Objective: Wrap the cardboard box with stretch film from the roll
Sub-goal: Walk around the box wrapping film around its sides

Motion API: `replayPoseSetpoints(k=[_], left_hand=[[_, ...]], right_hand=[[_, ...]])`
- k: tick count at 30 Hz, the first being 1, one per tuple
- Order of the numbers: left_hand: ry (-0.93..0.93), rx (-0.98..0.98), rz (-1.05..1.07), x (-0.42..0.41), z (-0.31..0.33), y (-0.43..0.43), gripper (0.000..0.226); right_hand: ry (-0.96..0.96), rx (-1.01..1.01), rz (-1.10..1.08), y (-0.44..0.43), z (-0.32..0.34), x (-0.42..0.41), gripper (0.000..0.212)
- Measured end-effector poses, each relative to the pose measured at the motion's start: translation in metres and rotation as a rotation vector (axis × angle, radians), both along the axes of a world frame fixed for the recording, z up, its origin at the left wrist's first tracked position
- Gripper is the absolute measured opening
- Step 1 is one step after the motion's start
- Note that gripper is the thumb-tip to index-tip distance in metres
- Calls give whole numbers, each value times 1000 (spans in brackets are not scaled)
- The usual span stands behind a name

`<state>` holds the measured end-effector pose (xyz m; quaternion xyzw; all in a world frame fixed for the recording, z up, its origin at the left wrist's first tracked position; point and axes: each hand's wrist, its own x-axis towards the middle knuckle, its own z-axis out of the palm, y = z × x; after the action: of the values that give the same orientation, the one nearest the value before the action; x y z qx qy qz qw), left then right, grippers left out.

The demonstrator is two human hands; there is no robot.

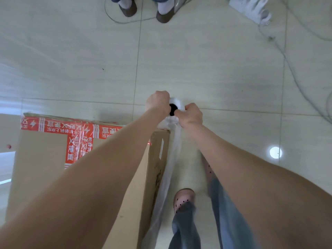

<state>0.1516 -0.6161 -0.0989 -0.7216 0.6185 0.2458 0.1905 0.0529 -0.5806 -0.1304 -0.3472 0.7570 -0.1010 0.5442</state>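
Note:
A large cardboard box (43,159) with red printed tape on its top stands on the floor at the lower left. Past its far right corner, a roll of stretch film (175,103) with a dark core hole is held upright. My left hand (158,102) grips the roll from the left and my right hand (191,114) grips it from the right. A bunched band of clear film (170,168) runs from the roll down along the box's right side.
Pale tiled floor all around. Another person's feet in brown shoes (128,9) stand at the top, with a thin cable looping by them. A white glove (255,9) and more cables (287,56) lie at the top right. My own leg and shoe (184,198) are beside the box.

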Motion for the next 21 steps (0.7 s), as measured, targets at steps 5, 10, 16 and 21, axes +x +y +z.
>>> replayPoseSetpoints(k=[5, 10, 16, 21], left_hand=[[-66, -20, -48, 22, -1, -26, 22], [-85, -19, -40, 43, 0, -47, 19], [71, -17, 31, 61, -4, -61, 37], [184, 20, 355, 78, -10, -50, 42]], right_hand=[[-17, 26, 129, -27, -1, 20, 30], [-20, -39, 268, -56, 1, 38, 39], [38, -5, 505, -94, 2, 64, 28], [56, 42, 493, -101, -4, 71, 22]])
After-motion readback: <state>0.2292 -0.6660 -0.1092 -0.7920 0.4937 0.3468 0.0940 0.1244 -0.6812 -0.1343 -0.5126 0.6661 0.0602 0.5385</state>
